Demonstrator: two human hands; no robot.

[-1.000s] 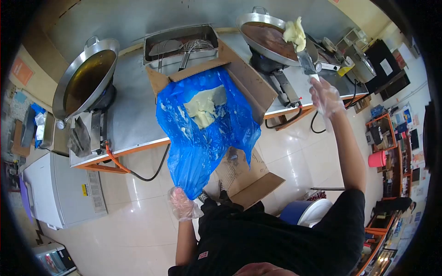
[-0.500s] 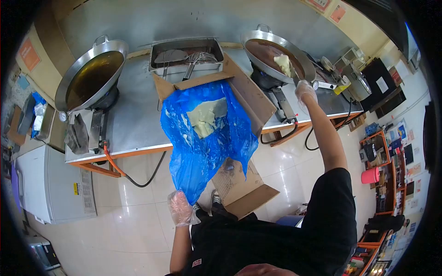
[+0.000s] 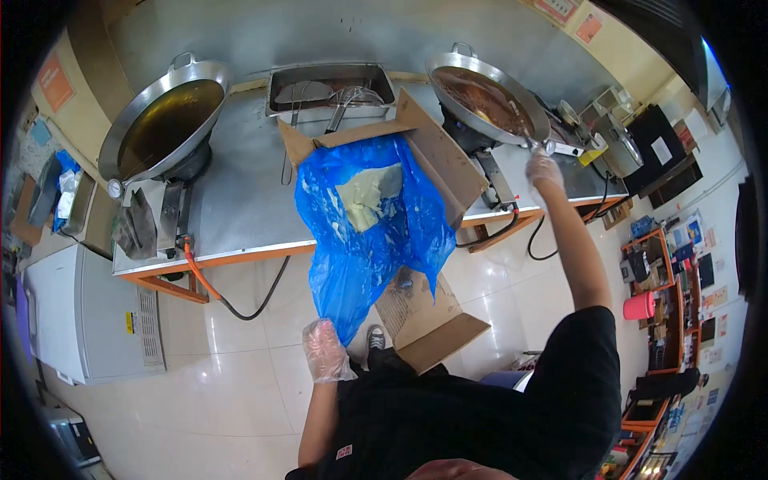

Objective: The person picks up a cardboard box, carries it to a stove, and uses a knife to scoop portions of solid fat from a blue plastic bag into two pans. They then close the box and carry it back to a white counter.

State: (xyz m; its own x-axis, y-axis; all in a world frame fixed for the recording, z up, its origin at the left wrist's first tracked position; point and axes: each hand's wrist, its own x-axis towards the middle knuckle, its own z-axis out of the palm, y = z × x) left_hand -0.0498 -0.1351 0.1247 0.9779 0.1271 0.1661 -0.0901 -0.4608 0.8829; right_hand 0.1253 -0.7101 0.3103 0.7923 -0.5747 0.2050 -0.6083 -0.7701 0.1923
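Note:
In a thin clear glove, my left hand (image 3: pixel 326 352) is closed on the lower corner of a blue plastic liner (image 3: pixel 344 276). The liner spills out of an open cardboard box (image 3: pixel 444 172) and is smeared with pale fat. A creamy block of fat (image 3: pixel 370 196) lies inside it. My gloved right hand (image 3: pixel 546 172) grips a metal tool (image 3: pixel 528 142), perhaps a spatula, at the near rim of the right wok (image 3: pixel 538 112). The tool's far end is hard to make out. Brown liquid (image 3: pixel 480 88) fills that wok, with a pale patch at its near edge.
Another wok (image 3: pixel 224 88) of dark oil stands on a burner at left. Between the woks sits a metal tray (image 3: pixel 308 76) with a whisk and strainer. Hoses (image 3: pixel 240 312) hang below the steel table (image 3: pixel 240 216). A white chest (image 3: pixel 96 320) stands at left; a person (image 3: pixel 668 386) is far right.
My right hand has lowered the tool. The pale lump that was on it above the right wok no longer shows there. My left hand still holds the liner.

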